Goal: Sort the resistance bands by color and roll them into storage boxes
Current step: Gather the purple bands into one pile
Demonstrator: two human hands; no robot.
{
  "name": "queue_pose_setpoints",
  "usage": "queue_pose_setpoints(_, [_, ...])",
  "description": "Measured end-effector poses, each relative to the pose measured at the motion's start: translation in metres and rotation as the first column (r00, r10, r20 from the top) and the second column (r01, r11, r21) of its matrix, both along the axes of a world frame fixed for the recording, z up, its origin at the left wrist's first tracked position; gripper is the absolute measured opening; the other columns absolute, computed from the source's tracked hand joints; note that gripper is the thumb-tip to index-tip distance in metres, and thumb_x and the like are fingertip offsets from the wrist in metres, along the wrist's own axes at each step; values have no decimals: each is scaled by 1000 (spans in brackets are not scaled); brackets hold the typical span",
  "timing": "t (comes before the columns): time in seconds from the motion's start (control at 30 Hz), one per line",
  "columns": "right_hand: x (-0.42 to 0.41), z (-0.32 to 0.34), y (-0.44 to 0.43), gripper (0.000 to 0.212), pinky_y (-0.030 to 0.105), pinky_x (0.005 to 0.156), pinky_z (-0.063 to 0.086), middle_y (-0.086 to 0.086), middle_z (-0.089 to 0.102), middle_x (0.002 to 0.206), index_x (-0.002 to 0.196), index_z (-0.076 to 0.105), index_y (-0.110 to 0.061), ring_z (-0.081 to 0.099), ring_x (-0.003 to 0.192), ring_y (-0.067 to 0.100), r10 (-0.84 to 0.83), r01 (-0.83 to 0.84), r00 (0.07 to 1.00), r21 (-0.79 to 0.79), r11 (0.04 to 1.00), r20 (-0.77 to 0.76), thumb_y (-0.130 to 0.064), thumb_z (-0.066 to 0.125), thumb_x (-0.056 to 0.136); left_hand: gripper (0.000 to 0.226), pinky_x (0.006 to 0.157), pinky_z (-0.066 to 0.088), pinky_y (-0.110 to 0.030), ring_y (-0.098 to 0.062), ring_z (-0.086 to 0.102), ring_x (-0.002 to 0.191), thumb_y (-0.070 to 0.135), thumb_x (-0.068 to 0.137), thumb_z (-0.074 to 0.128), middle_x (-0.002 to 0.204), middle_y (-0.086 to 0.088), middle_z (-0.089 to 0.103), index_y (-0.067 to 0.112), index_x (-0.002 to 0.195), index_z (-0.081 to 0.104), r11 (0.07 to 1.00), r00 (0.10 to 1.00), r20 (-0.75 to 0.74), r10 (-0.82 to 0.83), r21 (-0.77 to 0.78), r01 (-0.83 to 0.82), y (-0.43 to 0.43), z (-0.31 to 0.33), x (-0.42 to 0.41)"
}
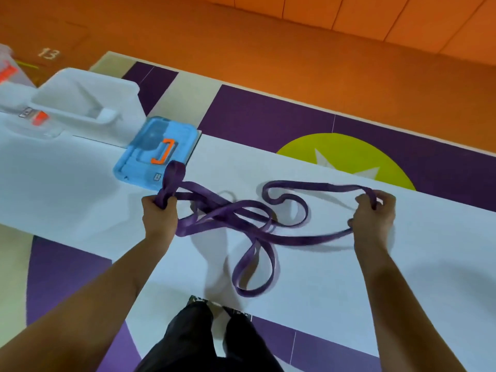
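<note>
A long purple resistance band (241,218) lies in loose tangled loops over the white sheet (335,277) on the floor. My left hand (159,210) grips a bunch of it, with a short loop standing up above the fist. My right hand (374,213) pinches the band's far right loop between fingers and thumb. One loop trails toward my feet. A blue box lid with an orange handle (158,154) lies just beyond my left hand. A clear storage box (80,103) stands at the far left.
My legs in dark trousers (209,342) stand at the sheet's near edge. The floor mat has purple panels (268,114) and a yellow-green circle (346,154). Orange flooring lies beyond. Another clear container with a red label (8,71) sits at the left edge.
</note>
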State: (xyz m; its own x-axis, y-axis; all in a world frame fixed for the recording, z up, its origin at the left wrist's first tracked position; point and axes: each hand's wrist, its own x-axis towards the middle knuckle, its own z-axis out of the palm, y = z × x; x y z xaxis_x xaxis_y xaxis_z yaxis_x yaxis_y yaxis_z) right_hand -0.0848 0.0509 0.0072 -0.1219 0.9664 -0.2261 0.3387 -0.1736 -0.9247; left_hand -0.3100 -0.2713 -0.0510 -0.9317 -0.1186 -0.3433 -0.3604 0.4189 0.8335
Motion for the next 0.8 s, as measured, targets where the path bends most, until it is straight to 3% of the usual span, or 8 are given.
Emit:
queue_pose_setpoints(0.07, [6, 0, 2, 22, 29, 58, 41, 5, 59, 83, 112, 56, -21, 58, 68, 29, 9, -23, 992, 105, 994, 125, -22, 56, 90, 30, 64, 44, -34, -26, 60, 71, 22, 92, 61, 90, -11, 64, 2, 112, 51, 998, 999, 30, -37, -52, 38, -7, -9, 14])
queue_pose_setpoints(0.13, [12, 4, 9, 19, 30, 62, 40, 1, 61, 83, 110, 60, -18, 57, 73, 24, -73, 47, 989, 199, 979, 127, -24, 54, 92, 33, 59, 44, -33, -26, 62, 72, 21, 90, 65, 91, -12, 64, 3, 112, 49, 995, 995, 73, -63, -71, 68, -11, -20, 25])
queue_pose_setpoints(0.3, [28, 37, 38, 14, 21, 66, 36, -13, 46, 73, 100, 54, -21, 47, 61, -4, -258, 240, 966, 419, 876, -13, -22, 44, 89, 69, 82, 53, -43, -38, 65, 103, 36, 72, 88, 111, -12, 62, 11, 120, 45, 972, 968, 189, -165, -133, 192, -23, -44, 43])
queue_pose_setpoints(0.4, [40, 61, 52, 18, 20, 69, 35, -17, 45, 77, 102, 57, -19, 48, 65, -10, -280, 235, 960, 481, 845, 24, -20, 46, 88, 118, 109, 41, -59, -47, 43, 135, 51, 63, 91, 150, -21, 41, 19, 155, 25, 831, 929, 225, -295, -420, 365, -33, -52, 45])
queue_pose_setpoints(0.5, [40, 73, 50, 24, 28, 72, 43, -5, 56, 81, 107, 66, -12, 50, 69, 3, -141, 61, 982, 487, 871, 129, -16, 52, 88, 118, 112, 34, -63, -50, 34, 141, 43, 69, 88, 160, -22, 28, 22, 161, 17, 676, 880, 125, -458, -594, 436, -30, -37, 56])
queue_pose_setpoints(0.63, [21, 73, 11, 16, 25, 56, 41, 0, 64, 75, 99, 65, -25, 51, 58, 12, 279, -347, 922, 257, 902, 267, -13, 64, 88, 114, 118, 27, -55, -39, 22, 152, 55, 72, 82, 167, -12, 19, 29, 162, 16, 387, 620, 99, -778, -702, 598, 1, -18, 74])
queue_pose_setpoints(0.73, [9, 70, -13, 17, 29, 58, 42, -5, 62, 66, 93, 66, -28, 49, 55, 15, 343, -367, 923, 133, 921, 174, -13, 70, 87, 105, 123, 23, -50, -32, 19, 154, 62, 81, 69, 169, -3, 15, 32, 162, 9, 178, 333, 104, -937, -679, 712, 46, -7, 94])
queue_pose_setpoints(0.8, [4, 78, -20, 15, 26, 48, 36, -5, 54, 60, 93, 67, -24, 40, 46, 14, 310, -310, 951, 23, 951, 3, -11, 71, 88, 102, 123, 22, -47, -29, 19, 153, 57, 85, 68, 169, 0, 16, 28, 162, 7, 63, 162, 115, -980, -595, 801, 77, -7, 112])
